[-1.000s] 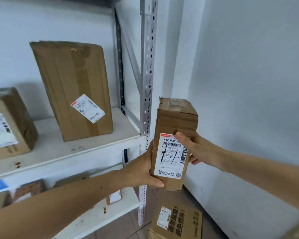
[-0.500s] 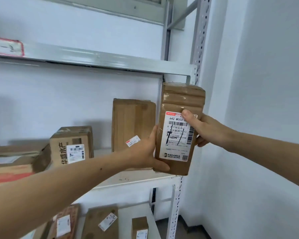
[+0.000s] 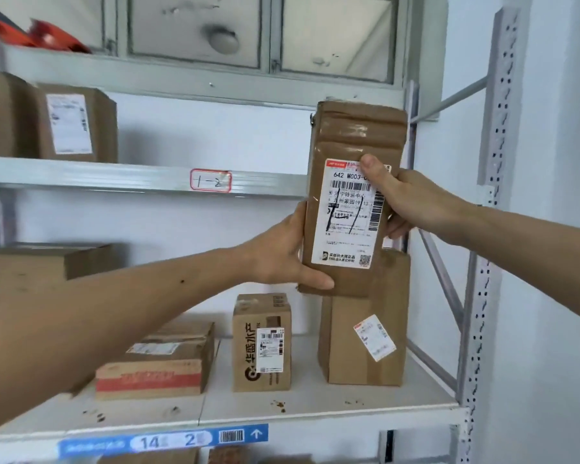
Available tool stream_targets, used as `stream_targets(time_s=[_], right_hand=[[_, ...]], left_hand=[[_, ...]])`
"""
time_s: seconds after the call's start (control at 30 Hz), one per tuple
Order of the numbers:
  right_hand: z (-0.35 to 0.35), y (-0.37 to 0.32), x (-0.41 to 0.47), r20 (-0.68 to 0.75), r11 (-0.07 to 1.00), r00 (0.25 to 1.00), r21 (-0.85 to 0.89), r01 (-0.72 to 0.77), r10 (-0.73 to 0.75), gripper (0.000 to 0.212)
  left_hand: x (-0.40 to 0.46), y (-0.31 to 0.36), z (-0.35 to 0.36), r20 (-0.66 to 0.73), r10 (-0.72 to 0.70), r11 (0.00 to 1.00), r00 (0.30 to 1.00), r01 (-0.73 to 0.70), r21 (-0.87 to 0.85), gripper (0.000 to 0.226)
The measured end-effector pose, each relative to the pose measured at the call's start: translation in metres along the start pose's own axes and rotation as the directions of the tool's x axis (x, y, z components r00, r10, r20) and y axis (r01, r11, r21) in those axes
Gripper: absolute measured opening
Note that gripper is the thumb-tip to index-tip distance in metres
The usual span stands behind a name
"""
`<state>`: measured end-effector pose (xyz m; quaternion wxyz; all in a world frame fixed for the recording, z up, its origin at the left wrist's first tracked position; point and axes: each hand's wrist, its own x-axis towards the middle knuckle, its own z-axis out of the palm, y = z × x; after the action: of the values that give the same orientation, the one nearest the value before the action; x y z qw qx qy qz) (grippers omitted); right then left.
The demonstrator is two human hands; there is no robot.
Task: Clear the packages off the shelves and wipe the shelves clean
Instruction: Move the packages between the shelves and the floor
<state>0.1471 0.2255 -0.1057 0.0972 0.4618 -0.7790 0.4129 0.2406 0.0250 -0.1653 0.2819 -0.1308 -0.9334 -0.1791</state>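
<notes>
I hold a tall taped brown package (image 3: 349, 135) with a white shipping label upright in the air, level with the upper shelf's edge (image 3: 114, 177). My left hand (image 3: 282, 256) grips its lower left side, thumb across the bottom front. My right hand (image 3: 412, 199) grips its right side, thumb pressed on the label. Behind and below it, a tall brown box (image 3: 365, 343) stands on the white lower shelf (image 3: 315, 406).
On the lower shelf sit a small printed carton (image 3: 262, 343), a flat box with a red band (image 3: 161, 366) and a larger box (image 3: 31, 266) at the left. Another box (image 3: 74, 123) stands on the upper shelf. A perforated metal post (image 3: 482, 262) and white wall lie right.
Both hands have lifted the package from beside the lower shelf up to the upper shelf's height. My view has tilted upward, bringing the top shelf and window into sight.
</notes>
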Motion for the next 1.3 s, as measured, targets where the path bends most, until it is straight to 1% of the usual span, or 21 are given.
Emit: stream_targets(time_s=[0.17,0.37,0.47,0.6,0.73,0.87,1.0,1.17,1.3], right_hand=[[0.026,-0.065,0.046,-0.026,0.995,0.995,0.015,0.1,-0.099,0.078],[0.047,-0.137,0.108,-0.061,0.971,0.971,0.048,0.236,-0.233,0.084],[0.061,-0.161,0.141,-0.073,0.958,0.96,0.074,0.276,-0.271,0.088],[0.087,-0.181,0.187,-0.111,0.948,0.951,0.108,0.301,-0.289,0.087],[0.114,-0.195,0.234,-0.125,0.946,0.949,0.12,0.303,-0.288,0.088],[0.146,-0.207,0.274,-0.092,0.95,0.956,0.118,0.289,-0.279,0.085],[0.177,-0.216,0.306,-0.053,0.954,0.963,0.135,0.269,-0.264,0.083],[0.213,-0.226,0.348,-0.094,0.963,0.972,0.145,0.228,-0.216,0.087],[0.24,-0.231,0.375,-0.121,0.975,0.979,0.13,0.18,-0.164,0.087]], left_hand=[[-0.026,-0.018,-0.079,-0.065,-0.074,0.995,0.995,0.078,0.067,0.118],[-0.038,-0.036,-0.172,-0.181,-0.181,0.97,0.967,0.205,0.127,0.111],[-0.037,-0.046,-0.209,-0.221,-0.222,0.953,0.95,0.259,0.157,0.103],[-0.033,-0.074,-0.243,-0.271,-0.254,0.938,0.928,0.305,0.166,0.091],[-0.025,-0.111,-0.268,-0.298,-0.291,0.927,0.909,0.345,0.147,0.084],[-0.022,-0.149,-0.289,-0.309,-0.351,0.901,0.884,0.408,0.143,0.075],[-0.022,-0.188,-0.31,-0.297,-0.409,0.876,0.863,0.462,0.138,0.073],[-0.017,-0.236,-0.34,-0.244,-0.421,0.871,0.874,0.465,0.159,0.072],[-0.014,-0.274,-0.354,-0.187,-0.419,0.883,0.889,0.446,0.145,0.061]])
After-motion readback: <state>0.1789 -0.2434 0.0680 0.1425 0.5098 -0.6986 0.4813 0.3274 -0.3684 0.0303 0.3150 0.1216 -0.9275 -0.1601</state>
